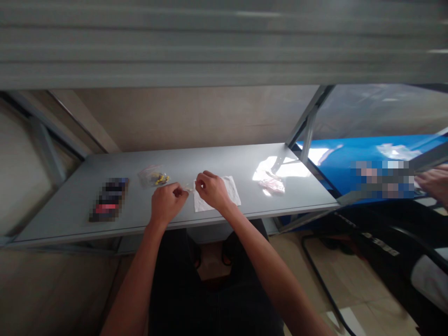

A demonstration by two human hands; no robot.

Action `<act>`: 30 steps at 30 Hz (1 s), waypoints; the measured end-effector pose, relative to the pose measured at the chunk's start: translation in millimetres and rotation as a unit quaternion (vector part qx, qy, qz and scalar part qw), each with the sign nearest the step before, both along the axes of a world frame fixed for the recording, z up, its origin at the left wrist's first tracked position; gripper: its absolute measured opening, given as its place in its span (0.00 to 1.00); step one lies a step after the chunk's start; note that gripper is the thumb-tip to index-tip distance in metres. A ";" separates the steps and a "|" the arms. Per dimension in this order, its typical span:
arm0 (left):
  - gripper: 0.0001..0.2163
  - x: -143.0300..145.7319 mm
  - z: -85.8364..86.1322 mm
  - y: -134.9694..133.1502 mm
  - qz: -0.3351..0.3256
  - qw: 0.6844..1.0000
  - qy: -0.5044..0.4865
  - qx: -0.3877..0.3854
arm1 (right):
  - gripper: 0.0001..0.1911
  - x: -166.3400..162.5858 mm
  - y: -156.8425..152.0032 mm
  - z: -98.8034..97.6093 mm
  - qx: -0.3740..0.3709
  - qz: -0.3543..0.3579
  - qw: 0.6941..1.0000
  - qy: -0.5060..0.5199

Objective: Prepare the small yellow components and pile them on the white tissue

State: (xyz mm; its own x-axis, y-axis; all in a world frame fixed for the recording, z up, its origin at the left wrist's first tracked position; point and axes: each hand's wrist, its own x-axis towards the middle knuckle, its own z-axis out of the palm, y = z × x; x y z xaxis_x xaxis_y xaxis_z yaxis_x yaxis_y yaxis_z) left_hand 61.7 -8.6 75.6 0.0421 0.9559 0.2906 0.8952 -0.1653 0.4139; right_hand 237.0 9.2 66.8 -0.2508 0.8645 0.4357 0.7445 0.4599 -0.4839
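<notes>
My left hand (168, 203) is closed in a pinch above the grey shelf (133, 210). A small pale, see-through thing (190, 188) shows at its fingertips, in the gap toward my other hand; it is too small and blurred to name. My right hand (212, 190) has its fingers curled together over a white cloth or tissue (233, 189), and what they hold is hidden. Just behind my left hand lies a clear plastic bag (149, 176) with small yellow and dark parts in it. The cloth lies flat, partly covered by my right hand.
A blurred-out dark and red item (109, 199) lies at the left. Crumpled clear plastic bags (272, 185) lie on the right in sunlight. A ribbed metal shelf (224, 46) hangs overhead. Beyond the upright at right are a blue tabletop (336, 163) and another person's hand (434, 183).
</notes>
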 end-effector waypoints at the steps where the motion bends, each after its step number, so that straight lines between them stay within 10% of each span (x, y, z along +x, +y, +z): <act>1: 0.08 0.4 0.6 -0.6 -0.002 1.000 0.002 0.000 | 0.08 1.2 0.7 -0.3 -0.002 0.004 1.000 0.003; 13: 0.13 -5.7 -19.3 7.7 -0.083 0.943 -0.322 0.027 | 0.29 5.2 10.0 -7.5 -0.141 0.194 0.922 0.303; 22: 0.20 11.3 -43.6 24.4 -0.031 0.698 -0.694 -0.172 | 0.14 31.6 19.6 -13.5 -0.161 0.198 0.855 0.452; 30: 0.24 20.2 -51.2 39.1 -0.044 0.751 -0.651 -0.099 | 0.12 68.1 27.7 -32.8 -0.099 0.087 0.946 0.296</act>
State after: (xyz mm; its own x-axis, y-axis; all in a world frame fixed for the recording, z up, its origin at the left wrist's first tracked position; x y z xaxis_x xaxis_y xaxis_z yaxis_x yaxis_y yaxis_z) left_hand 81.9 30.5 24.4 -0.0896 0.9960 -0.0074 -0.3013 -0.0201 0.9533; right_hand 305.2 37.0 34.0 -0.1589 0.9120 0.3781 0.2380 0.4071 -0.8818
